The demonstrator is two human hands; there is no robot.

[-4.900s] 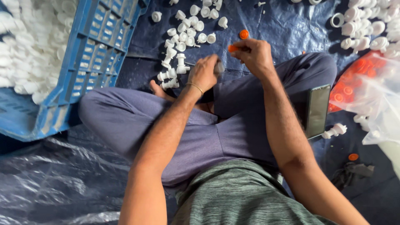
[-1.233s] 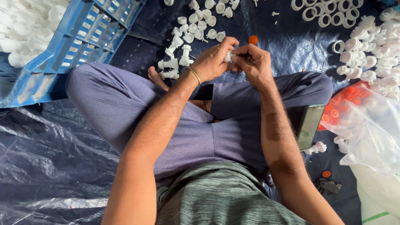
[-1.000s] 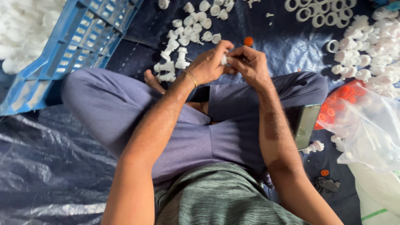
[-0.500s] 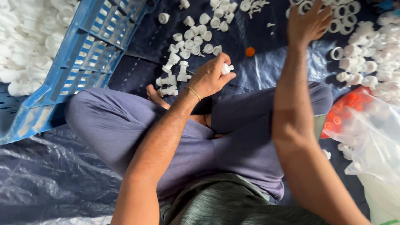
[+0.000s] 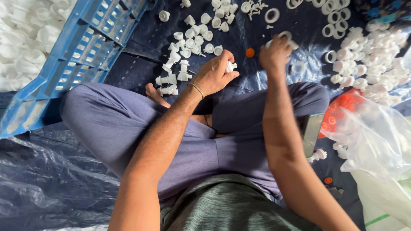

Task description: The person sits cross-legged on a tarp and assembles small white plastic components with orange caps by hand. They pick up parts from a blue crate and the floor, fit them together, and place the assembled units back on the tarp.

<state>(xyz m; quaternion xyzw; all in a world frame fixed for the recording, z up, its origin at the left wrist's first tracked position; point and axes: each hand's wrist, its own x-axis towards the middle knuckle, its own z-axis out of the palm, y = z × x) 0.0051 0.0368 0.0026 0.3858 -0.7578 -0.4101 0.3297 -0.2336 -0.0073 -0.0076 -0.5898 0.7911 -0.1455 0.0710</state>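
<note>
Item: left hand (image 5: 214, 75). Fingers curled together around a small white plastic fitting (image 5: 230, 66), whose tip sticks out past the thumb toward the right. Held above the crossed legs, over the dark blue sheet (image 5: 141, 64) on the floor.

Item: right hand (image 5: 275, 50). Raised and blurred; fingers pinched on a white plastic ring (image 5: 286, 35), which shows just above the knuckles. Whether anything more is in that grip cannot be told.

Key relation: the ring lies to the right of the fitting and a little farther from the body; the two hands are near each other but apart. The fitting's long axis runs roughly left to right, its free end facing the ring-holding hand. The right hand is the nearer one to the loose rings (image 5: 332, 30) lying at the upper right; the left hand is nearer the assembled fittings (image 5: 171, 79) beside the bare foot.

Surroundings: loose white caps (image 5: 201, 30) ahead of the knees; one orange cap (image 5: 250, 52) between the hands; blue crate (image 5: 85, 47) at left, white parts behind it; clear bag of orange caps (image 5: 342, 107) at right; heap of white parts (image 5: 376, 55) beyond it.
</note>
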